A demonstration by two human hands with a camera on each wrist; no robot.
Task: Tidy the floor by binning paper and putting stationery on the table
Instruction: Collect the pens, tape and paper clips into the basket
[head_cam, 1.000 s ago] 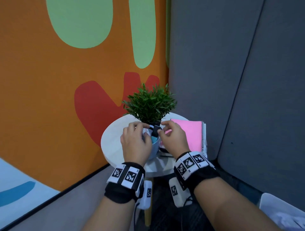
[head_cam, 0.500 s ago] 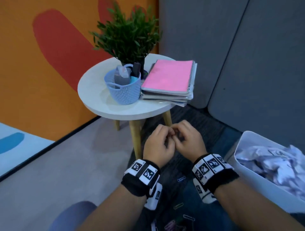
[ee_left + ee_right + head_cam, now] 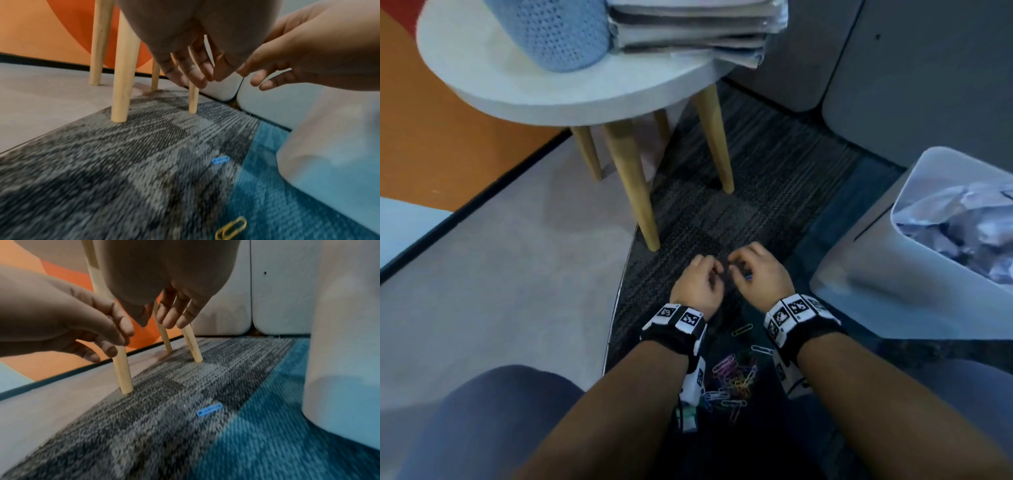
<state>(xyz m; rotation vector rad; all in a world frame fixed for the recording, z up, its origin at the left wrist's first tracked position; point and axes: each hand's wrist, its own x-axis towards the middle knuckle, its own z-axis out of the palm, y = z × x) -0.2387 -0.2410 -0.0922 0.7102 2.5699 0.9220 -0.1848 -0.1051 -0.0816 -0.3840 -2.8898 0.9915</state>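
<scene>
Down at floor level, a grey and blue carpet [image 3: 756,192] fills the middle of the head view, with pale flooring to its left and an orange wall in the upper left. A round white table [image 3: 571,92] on wooden legs takes the upper left of the frame; a blue basket [image 3: 558,34] and a stack of notebooks [image 3: 688,31] sit on it, touching each other. A white bin [image 3: 914,274] stands at the right edge, with crumpled paper [image 3: 962,233] inside. The left hand [image 3: 698,284] and right hand [image 3: 760,274] hover close together in the centre of the frame, above the carpet, fingers loosely bent and pointing down; both are relaxed and grasp nothing in the wrist views, and their fingertips are near each other but apart. A heap of coloured paper clips [image 3: 732,380] lies on the carpet between the forearms, lower centre. One yellow clip [image 3: 231,229] lies at the bottom of the left wrist view. A single blue clip [image 3: 209,409] lies on the grey carpet beside the blue strip, below the hands and untouched.
</scene>
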